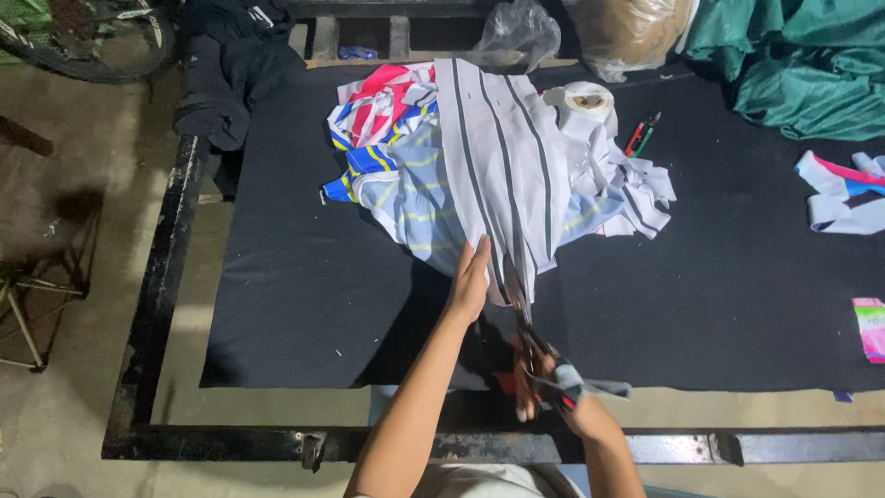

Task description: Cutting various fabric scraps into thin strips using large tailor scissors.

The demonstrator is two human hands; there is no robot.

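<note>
Table [304, 304]: a wide cutting surface under a dark cloth, framed in black metal; everything else lies on it or at its edges.
Green fabric [802, 65]: a big shiny bundle heaped at the far right corner, well apart from the cutting.
Fabric pile [406, 166]: mixed pieces in red, blue, yellow and pale blue, bunched at the middle of the table, under and beside the striped piece.
Striped cloth [502, 157]: a long white piece with dark stripes, draped over the pile and narrowing toward the person — this is what the blades meet.
Left hand [468, 281]: fingers stretched out flat and together, pressing the near end of the striped cloth just beside the blades; gripping nothing.
Right hand [548, 383]: closed through the handles of the scissors [524, 318], a grey scrap wound about the grip.
Step in hand: a cut running up the cloth's length, by my judgement just started at the near end.
Next move calls for: the flat hand keeping the cloth taut while the blades follow a stripe — fingertips sit close to the edge.
In the way: the bunched pile beneath lifts the cloth unevenly.
Smaller things: a tape roll [587, 97], a red-handled tool [643, 136], loose strips [843, 194] at the right.
</note>
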